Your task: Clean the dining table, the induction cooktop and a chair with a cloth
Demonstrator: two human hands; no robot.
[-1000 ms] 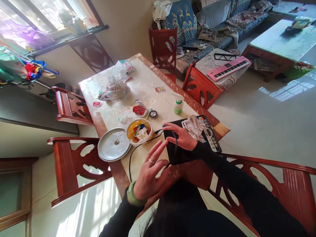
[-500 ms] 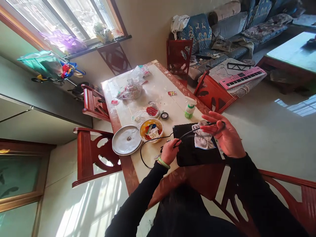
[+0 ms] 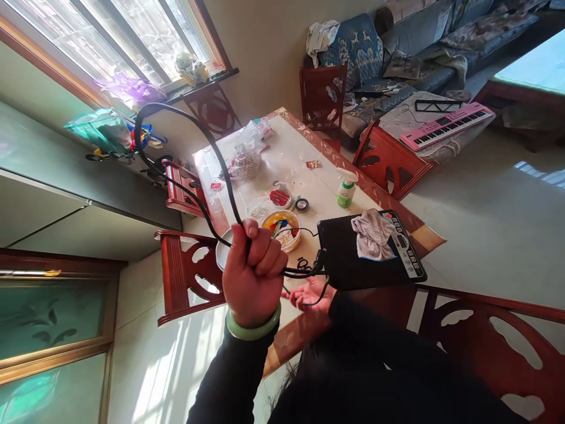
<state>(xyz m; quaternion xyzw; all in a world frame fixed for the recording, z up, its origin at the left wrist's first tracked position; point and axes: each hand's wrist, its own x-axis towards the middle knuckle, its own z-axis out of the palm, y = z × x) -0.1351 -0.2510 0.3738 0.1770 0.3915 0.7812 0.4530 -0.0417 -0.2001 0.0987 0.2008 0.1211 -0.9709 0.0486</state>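
My left hand (image 3: 253, 274), with a green bangle at the wrist, is raised in a fist around a black power cord (image 3: 223, 162). A wide loop of the cord rises above the fist, and doubled strands run right from it toward a dark plug (image 3: 320, 259) by the cooktop. Lower down, my right hand (image 3: 315, 293) is palm up near the table's front edge, its fingers loosely extended, with a strand of cord crossing them. Beside both hands lies the black induction cooktop (image 3: 339, 259), its button panel at the right. A crumpled cloth (image 3: 373, 234) rests on it.
On the table (image 3: 286, 141) are a yellow bowl (image 3: 296, 242) of small items, a roll of black tape (image 3: 302, 205), a spray bottle (image 3: 346, 189) and plastic bags (image 3: 245, 159). Red wooden chairs (image 3: 170, 277) surround it. My left hand partly covers a round lid (image 3: 222, 254).
My left hand has risen toward the camera with a loop of cord. My right hand has dropped from the cooktop's right side to its lower left, and the view has shifted.
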